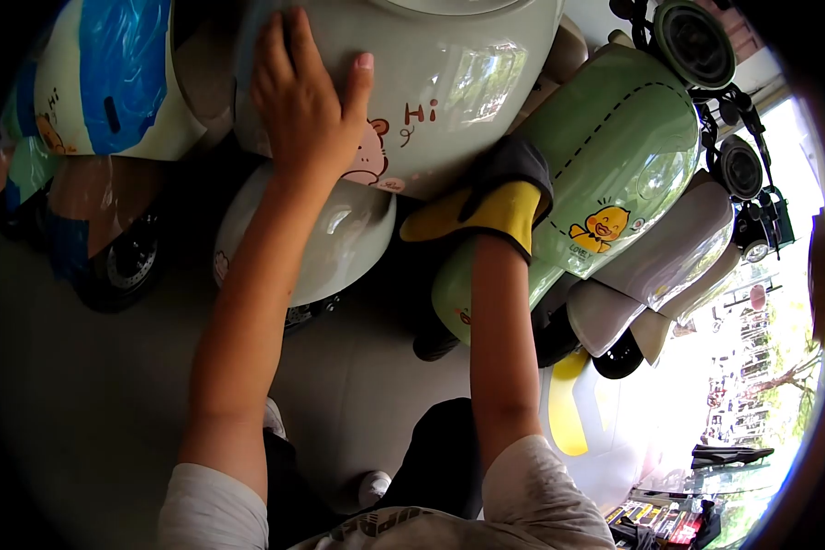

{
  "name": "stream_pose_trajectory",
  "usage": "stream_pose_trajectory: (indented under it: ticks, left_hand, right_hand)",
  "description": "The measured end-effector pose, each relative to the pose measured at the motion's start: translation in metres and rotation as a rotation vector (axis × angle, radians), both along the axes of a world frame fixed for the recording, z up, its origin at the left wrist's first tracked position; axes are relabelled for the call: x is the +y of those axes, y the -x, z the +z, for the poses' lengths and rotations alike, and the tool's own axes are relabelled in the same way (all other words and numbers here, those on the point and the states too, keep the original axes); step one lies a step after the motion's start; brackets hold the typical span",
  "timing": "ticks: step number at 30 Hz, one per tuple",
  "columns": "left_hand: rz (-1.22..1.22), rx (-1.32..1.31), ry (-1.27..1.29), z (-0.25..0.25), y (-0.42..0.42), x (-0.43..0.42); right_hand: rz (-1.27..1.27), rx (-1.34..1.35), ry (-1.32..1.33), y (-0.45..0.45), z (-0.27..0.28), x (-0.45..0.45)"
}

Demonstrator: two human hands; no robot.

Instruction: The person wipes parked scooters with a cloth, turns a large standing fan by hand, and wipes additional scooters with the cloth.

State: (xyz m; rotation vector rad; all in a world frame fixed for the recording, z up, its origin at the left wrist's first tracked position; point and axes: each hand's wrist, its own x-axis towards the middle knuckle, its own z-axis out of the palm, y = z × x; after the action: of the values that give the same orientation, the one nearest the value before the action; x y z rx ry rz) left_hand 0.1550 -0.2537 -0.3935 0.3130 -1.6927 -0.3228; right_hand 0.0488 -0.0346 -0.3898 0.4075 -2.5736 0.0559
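My left hand (pixel 307 105) lies open on the glossy pale grey front panel of a scooter (pixel 467 110), fingers and thumb spread. A cartoon animal face and the word "Hi" decorate the panel just right of that hand. Wrapped over my right hand is a yellow and dark grey cloth (pixel 495 209), hiding the fingers. It is at the panel's lower right edge, between this scooter and a green scooter (pixel 605 137) with a yellow duck print. Below the panel sits a rounded pale grey front fender (pixel 325 243).
At the left stands a cream scooter (pixel 50 92) with blue film (pixel 124 64) on it. More scooters, including a pale lilac one (pixel 674 243), line up at the right, close together. Grey floor (pixel 339 385) lies beneath me. Bright glass and a street are at the far right.
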Motion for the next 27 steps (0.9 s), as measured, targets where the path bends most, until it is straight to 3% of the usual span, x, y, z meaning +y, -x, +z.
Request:
stream_pose_trajectory:
  ticks: [2, 3, 4, 5, 6, 7, 10, 12, 14, 15, 18, 20, 21, 22, 25, 27]
  left_hand:
    - [-0.001, 0.018, 0.001, 0.007, -0.01, 0.006]
    - [-0.052, 0.033, 0.059, 0.016, -0.022, 0.015]
    - [-0.106, 0.048, 0.117, 0.025, -0.029, 0.023]
    - [-0.326, 0.189, 0.186, 0.033, -0.024, 0.033]
    - [-0.662, 0.02, -0.042, 0.04, -0.033, 0.058]
    - [-0.827, -0.199, -0.067, 0.04, -0.034, 0.073]
    - [-1.108, -0.725, 0.006, 0.022, -0.039, 0.102]
    - [-1.131, -0.96, 0.063, -0.005, -0.035, 0.113]
    - [-1.206, -1.092, 0.098, -0.019, -0.026, 0.118]
    - [-1.216, -1.1, 0.1, -0.02, -0.025, 0.118]
    - [-1.322, -1.232, 0.058, -0.012, -0.024, 0.117]
    - [-1.178, -1.237, 0.017, -0.004, -0.028, 0.117]
    - [-1.141, -1.075, 0.045, -0.012, -0.026, 0.116]
    - [-1.142, -1.079, 0.047, -0.019, -0.024, 0.118]
    - [-0.848, -0.659, 0.206, -0.032, -0.015, 0.119]
    - [-0.866, -0.642, 0.143, -0.022, -0.018, 0.118]
  right_hand:
    - [-0.033, -0.278, -0.03, 0.011, 0.0, 0.006]
    - [-0.025, -0.325, -0.202, 0.019, -0.011, 0.01]
    - [-0.033, -0.329, -0.2, 0.024, -0.025, 0.018]
    - [0.026, -0.367, -0.265, 0.022, -0.034, 0.024]
    - [0.084, -0.407, -0.329, 0.012, -0.037, 0.028]
    - [0.103, -0.422, -0.261, 0.001, -0.041, 0.034]
    - [0.31, -0.382, 0.295, -0.046, -0.057, 0.047]
    - [0.399, -0.321, 0.205, -0.057, -0.071, 0.064]
    - [0.31, -0.523, 0.508, -0.059, -0.115, 0.074]
    - [0.272, -0.585, 0.613, -0.074, -0.111, 0.067]
    - [0.382, -0.506, 0.535, -0.117, -0.095, 0.068]
    - [0.496, -0.242, -0.193, -0.127, -0.099, 0.072]
    - [0.642, -0.215, -0.076, -0.14, -0.086, 0.077]
    - [0.792, -0.19, 0.024, -0.153, -0.074, 0.082]
    - [0.53, -0.168, 0.085, -0.172, -0.109, 0.102]
    - [0.456, -0.161, 0.085, -0.181, -0.122, 0.11]
